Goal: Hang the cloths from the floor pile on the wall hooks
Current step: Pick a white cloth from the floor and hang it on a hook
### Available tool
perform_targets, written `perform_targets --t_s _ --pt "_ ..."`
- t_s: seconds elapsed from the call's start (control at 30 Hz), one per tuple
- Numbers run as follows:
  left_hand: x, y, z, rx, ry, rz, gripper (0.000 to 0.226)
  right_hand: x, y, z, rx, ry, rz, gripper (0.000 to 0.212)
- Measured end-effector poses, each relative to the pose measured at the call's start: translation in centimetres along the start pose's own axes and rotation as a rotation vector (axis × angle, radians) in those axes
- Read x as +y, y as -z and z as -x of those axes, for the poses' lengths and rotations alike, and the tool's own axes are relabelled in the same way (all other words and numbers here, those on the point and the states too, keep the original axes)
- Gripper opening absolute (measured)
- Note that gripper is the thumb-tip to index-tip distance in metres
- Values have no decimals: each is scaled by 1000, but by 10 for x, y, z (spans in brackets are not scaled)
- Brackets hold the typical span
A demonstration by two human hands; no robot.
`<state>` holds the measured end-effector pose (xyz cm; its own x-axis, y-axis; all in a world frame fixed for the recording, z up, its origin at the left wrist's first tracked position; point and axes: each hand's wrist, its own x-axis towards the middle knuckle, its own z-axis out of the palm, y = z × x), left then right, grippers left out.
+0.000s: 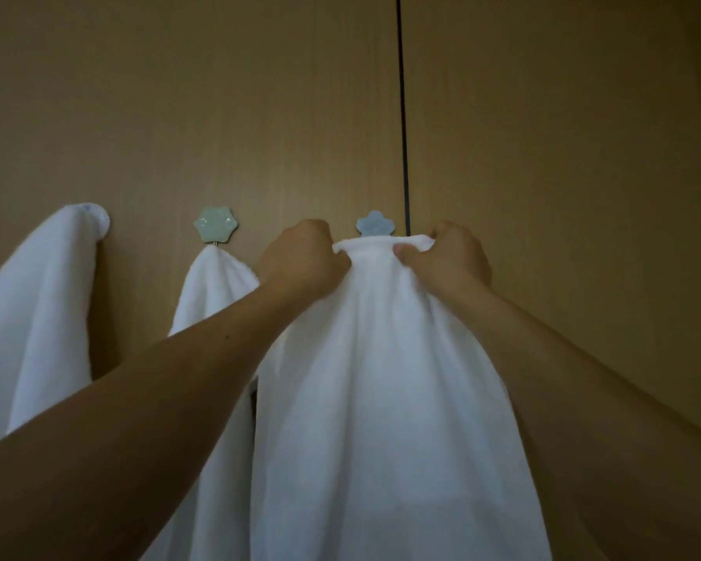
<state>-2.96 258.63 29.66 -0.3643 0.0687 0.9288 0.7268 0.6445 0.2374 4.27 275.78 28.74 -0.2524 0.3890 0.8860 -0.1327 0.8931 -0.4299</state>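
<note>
Head view: a white cloth (385,378) is held up against the brown wall panel (543,135), its bunched top edge just below the blue flower-shaped hook (374,224), with the left hand (300,257) and the right hand (448,257) each gripping that edge on either side. To the left, a second white cloth (215,289) hangs from the pale green hook (215,223). Further left, a third white cloth (37,309) drapes over another hook, and a dark vertical seam (402,115) runs up the wall.
</note>
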Motion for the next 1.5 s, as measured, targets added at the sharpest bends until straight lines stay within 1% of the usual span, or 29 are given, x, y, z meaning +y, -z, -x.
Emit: perform_targets --t_s 0.1,0.17,0.23,0.27,0.33,0.37,0.43,0.47,0.5,0.53,0.57,0.6,0.63,0.73,0.77,0.87,0.9,0.93,0.97,1.0,1.03,1.17,1.23,1.27,1.33,1.37,1.4,1.47,1.5 --pt "9 6 1 -265 152 141 20 5 0 6 -87 -49 -27 32" --pt "18 10 2 -410 250 174 23 1 1 7 -142 -62 1 35" --pt "23 13 4 -487 261 128 24 -5 4 10 -154 -53 30 45" --pt "23 13 3 -497 237 86 25 -7 5 11 -128 -37 63 53" --pt "22 14 2 -443 142 -58 30 -7 4 15 -2 45 190 60" --pt "21 13 3 -372 78 -146 34 -8 3 18 82 106 252 58" --pt "20 8 10 -154 -99 -317 45 -10 0 25 208 252 304 42" --pt "20 4 14 -40 -213 -372 48 -11 -3 29 217 315 296 31" --pt "20 -1 19 50 -329 -402 46 -12 -5 32 188 353 266 23" --pt "20 -4 23 94 -429 -404 40 -11 -7 35 133 362 218 19" --pt "19 -6 26 86 -500 -381 33 -11 -9 37 70 348 156 19" --pt "17 -8 28 44 -537 -330 28 -10 -9 39 20 327 89 21" --pt "14 -10 28 -17 -538 -260 27 -9 -9 39 -10 310 32 23" --pt "13 -6 30 -168 -433 -21 31 -5 -8 43 -94 273 -99 34" --pt "15 -2 30 -213 -406 50 29 -4 -7 44 -131 260 -145 35" --pt "23 13 29 -376 -296 294 22 -3 -4 46 -215 252 -194 30" --pt "27 16 29 -417 -265 314 13 -4 -4 47 -233 245 -190 34" --pt "29 18 29 -437 -247 299 11 -4 -5 46 -241 235 -179 39" --pt "31 19 30 -450 -213 282 25 -5 -6 45 -244 225 -157 44" --pt "33 18 30 -452 -164 289 34 -6 -7 44 -242 211 -139 46" --pt "34 17 29 -446 -107 322 37 -7 -7 44 -240 195 -130 44" --pt "42 11 33 -440 119 434 17 -11 -2 44 -260 130 -206 15" --pt "44 6 38 -404 177 455 13 -13 2 45 -279 61 -265 9" --pt "43 5 40 -378 210 487 16 -15 4 45 -292 18 -281 10" --pt "41 4 43 -323 268 561 21 -19 6 48 -332 -59 -288 23" --pt "39 3 46 -309 275 574 21 -21 6 51 -351 -78 -282 26" --pt "39 1 50 -304 274 567 20 -21 5 55 -364 -86 -279 25" --pt "38 -8 65 -271 270 535 23 -19 0 66 -383 -111 -297 15" --pt "36 -13 76 -217 261 520 24 -17 -4 74 -378 -132 -314 19"
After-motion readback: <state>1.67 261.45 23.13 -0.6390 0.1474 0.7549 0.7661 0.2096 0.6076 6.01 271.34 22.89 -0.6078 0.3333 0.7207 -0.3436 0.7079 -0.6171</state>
